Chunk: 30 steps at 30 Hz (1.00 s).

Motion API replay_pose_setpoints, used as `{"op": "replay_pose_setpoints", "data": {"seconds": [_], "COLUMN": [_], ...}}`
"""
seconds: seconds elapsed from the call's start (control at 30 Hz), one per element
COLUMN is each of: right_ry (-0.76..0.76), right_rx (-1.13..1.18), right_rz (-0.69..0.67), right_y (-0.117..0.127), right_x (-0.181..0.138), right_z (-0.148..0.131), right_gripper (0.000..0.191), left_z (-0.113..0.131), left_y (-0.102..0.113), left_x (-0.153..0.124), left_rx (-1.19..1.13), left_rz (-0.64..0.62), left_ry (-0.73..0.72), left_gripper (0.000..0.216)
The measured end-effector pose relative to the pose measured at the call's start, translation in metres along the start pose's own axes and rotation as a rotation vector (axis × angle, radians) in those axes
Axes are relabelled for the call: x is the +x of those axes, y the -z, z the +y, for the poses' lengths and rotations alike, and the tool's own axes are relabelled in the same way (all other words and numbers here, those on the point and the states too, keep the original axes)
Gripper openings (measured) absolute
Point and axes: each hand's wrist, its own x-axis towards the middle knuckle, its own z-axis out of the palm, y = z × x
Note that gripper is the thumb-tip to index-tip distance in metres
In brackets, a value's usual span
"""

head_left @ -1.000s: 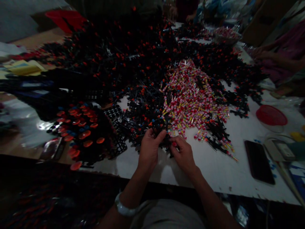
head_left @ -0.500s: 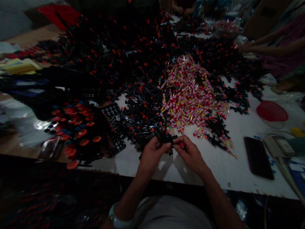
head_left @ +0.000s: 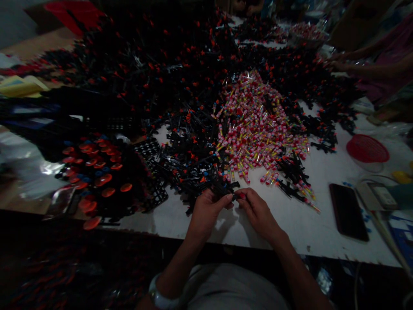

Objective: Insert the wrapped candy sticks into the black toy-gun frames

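Note:
My left hand [head_left: 206, 212] is closed around a bunch of thin black plastic pieces [head_left: 222, 188] held just above the white table [head_left: 290, 224]. My right hand [head_left: 256, 211] pinches a small red piece [head_left: 242, 196] against that bunch, fingertips of both hands touching. Right behind my hands lies a big heap of black pieces with orange tips [head_left: 193, 159]. Beside it is a pile of small pink, white and yellow wrapped sticks [head_left: 258, 125].
Orange discs on black holders [head_left: 97, 168] sit at the left, by a black grid tray [head_left: 153, 172]. A dark phone [head_left: 348, 211] and a red mesh bowl [head_left: 368, 150] lie at the right. Another person's arm [head_left: 364, 64] rests at the far right.
Both hands have drawn slightly toward me and lifted off the heap with the black bunch. The right hand's pinch has closed in against the left. The other person's arm shifted.

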Motion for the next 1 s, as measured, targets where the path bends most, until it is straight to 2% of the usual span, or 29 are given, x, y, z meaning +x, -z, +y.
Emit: {"op": "replay_pose_setpoints", "data": {"seconds": [0.37, 0.57, 0.73, 0.83, 0.9, 1.0], "right_ry": [-0.041, -0.020, 0.013, 0.022, 0.003, -0.057], "right_rx": [0.040, 0.024, -0.031, 0.009, 0.062, 0.068], "right_rz": [-0.091, -0.207, -0.154, -0.208, -0.237, -0.175], "right_y": [0.001, 0.003, 0.001, -0.004, -0.008, -0.006], "right_x": [-0.001, -0.001, 0.001, 0.002, -0.001, -0.008], "right_z": [0.005, 0.006, 0.002, -0.003, -0.006, -0.002], "right_gripper": [0.038, 0.039, 0.038, 0.036, 0.036, 0.038], "left_z": [-0.004, -0.007, -0.004, -0.004, -0.004, -0.004], "left_y": [-0.001, 0.000, -0.004, -0.005, -0.006, -0.008], "left_x": [-0.003, -0.002, -0.004, -0.005, -0.006, -0.007], "left_rx": [-0.002, 0.017, 0.019, 0.018, 0.015, 0.056], "left_rz": [0.013, 0.029, 0.071, 0.066, 0.059, 0.028], "left_ry": [-0.024, -0.056, -0.067, -0.078, -0.081, -0.061], "left_gripper": [0.021, 0.017, 0.015, 0.015, 0.015, 0.018]}}
